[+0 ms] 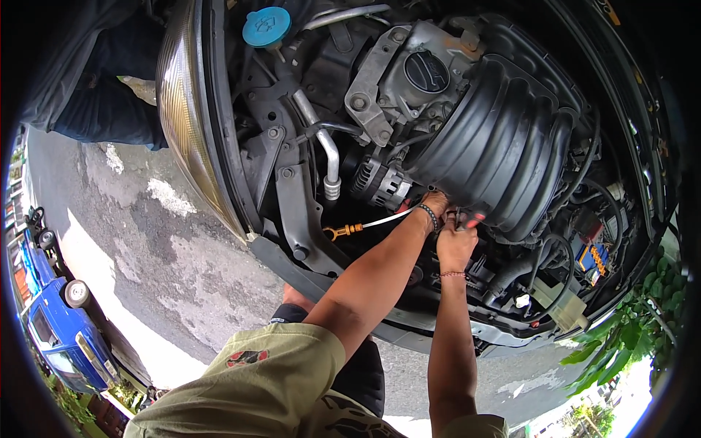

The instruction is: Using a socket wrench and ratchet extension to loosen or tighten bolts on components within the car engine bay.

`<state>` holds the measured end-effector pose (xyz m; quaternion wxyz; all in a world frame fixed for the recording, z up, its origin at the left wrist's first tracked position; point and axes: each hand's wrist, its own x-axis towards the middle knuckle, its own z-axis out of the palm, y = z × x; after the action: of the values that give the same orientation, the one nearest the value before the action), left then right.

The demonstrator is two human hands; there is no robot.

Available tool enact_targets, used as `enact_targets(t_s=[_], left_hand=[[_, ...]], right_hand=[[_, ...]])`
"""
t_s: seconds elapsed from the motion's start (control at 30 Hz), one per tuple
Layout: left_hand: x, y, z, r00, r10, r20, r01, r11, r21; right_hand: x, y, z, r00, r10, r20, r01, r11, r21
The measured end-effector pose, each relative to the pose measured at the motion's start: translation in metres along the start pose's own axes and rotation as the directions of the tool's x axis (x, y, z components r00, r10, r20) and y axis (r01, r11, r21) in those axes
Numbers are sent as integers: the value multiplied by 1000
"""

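In the open engine bay, my left hand (436,201) reaches in beneath the lower edge of the ribbed black intake manifold (504,131). Its fingers are mostly hidden there. Close beside it, my right hand (458,237) is closed around a tool with a red and black handle (475,218); the tool's working end is out of sight. To the left of my hands sits the alternator (380,184). An orange dipstick handle (343,231) lies below it, near my left forearm, and a pale thin tube (387,218) runs from there toward my left wrist.
The engine cover with a black oil cap (427,71) is farther back. A blue washer-fluid cap (267,27) stands at the upper left, near the headlight (191,124). Another person's dark trousers (95,95) show beyond it. Green leaves (621,332) hang at right.
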<state>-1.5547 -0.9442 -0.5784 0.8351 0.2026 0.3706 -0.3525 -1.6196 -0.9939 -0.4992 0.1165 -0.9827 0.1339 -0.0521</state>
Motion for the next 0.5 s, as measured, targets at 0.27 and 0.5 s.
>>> enact_targets(t_s=[0.27, 0.5], left_hand=[[-2, 7, -4, 996, -83, -16, 84, 986, 141], [7, 5, -13, 998, -14, 58, 20, 993, -114]], right_hand=[[10, -31, -29, 619, 323, 716, -678, -241, 695], [10, -45, -32, 946, 226, 233, -204, 972, -114]])
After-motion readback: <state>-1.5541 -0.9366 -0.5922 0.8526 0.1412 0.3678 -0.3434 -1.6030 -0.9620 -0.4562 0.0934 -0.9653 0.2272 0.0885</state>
